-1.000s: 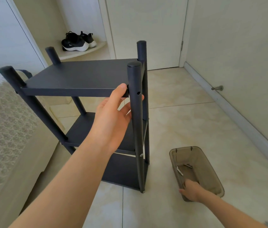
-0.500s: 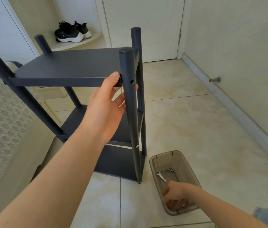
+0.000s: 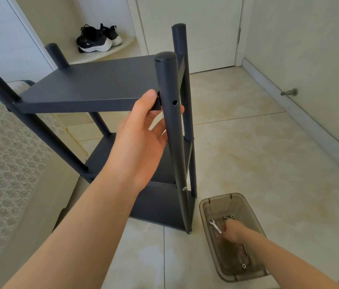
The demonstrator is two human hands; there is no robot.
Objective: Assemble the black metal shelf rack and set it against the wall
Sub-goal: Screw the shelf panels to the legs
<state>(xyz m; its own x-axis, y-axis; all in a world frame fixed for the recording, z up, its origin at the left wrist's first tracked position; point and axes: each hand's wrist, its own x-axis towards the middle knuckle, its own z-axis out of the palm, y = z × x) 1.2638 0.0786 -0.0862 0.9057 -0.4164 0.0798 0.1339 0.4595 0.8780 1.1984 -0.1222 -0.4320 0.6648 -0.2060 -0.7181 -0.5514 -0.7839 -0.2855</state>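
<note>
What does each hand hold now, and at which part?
The left hand grips the shelf rack at the near post, thumb on the edge of the top shelf. The right hand is inside the bin; whether it holds anything cannot be told.

You see a matte black metal shelf rack point(image 3: 93, 86), a smoky brown translucent plastic bin point(image 3: 254, 213), black sneakers with white soles point(image 3: 96, 39), cream marbled floor tiles point(image 3: 258, 155) and a beige lace-patterned bedspread point(image 3: 4, 155).
</note>
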